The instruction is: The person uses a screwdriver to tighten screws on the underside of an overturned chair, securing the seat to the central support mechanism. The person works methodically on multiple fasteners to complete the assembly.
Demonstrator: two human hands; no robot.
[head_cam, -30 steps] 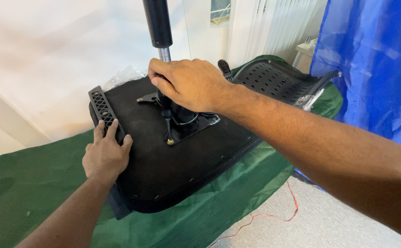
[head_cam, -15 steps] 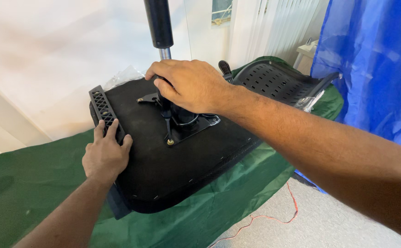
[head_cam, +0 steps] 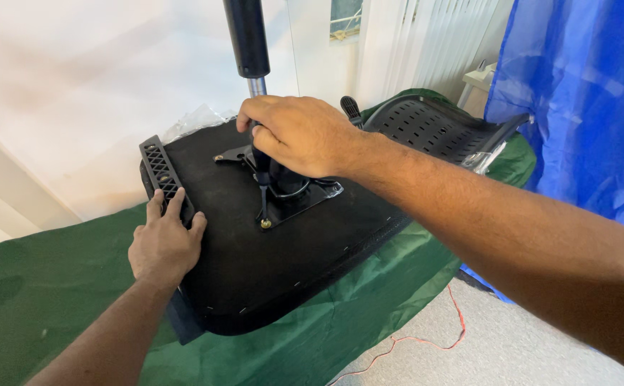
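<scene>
An upturned black chair seat (head_cam: 283,271) lies on a table draped in green cloth (head_cam: 47,300). A black metal mounting plate (head_cam: 305,196) is fixed to its underside, and a black gas-lift cylinder (head_cam: 248,43) rises from it. My right hand (head_cam: 301,136) is closed around the handle of a screwdriver (head_cam: 263,196), whose tip stands on a brass-coloured screw (head_cam: 265,224) at the plate's near corner. My left hand (head_cam: 165,243) presses flat on the seat's left edge, fingers against a black latticed bracket (head_cam: 160,171).
The perforated black chair back (head_cam: 433,129) lies at the table's far right. Clear plastic wrap (head_cam: 197,121) sits behind the seat. A blue plastic sheet (head_cam: 583,107) hangs on the right. A thin red cable (head_cam: 426,336) runs over the grey floor. A white wall stands behind.
My right hand has turned slightly on the screwdriver handle. The left hand and the seat have stayed where they were.
</scene>
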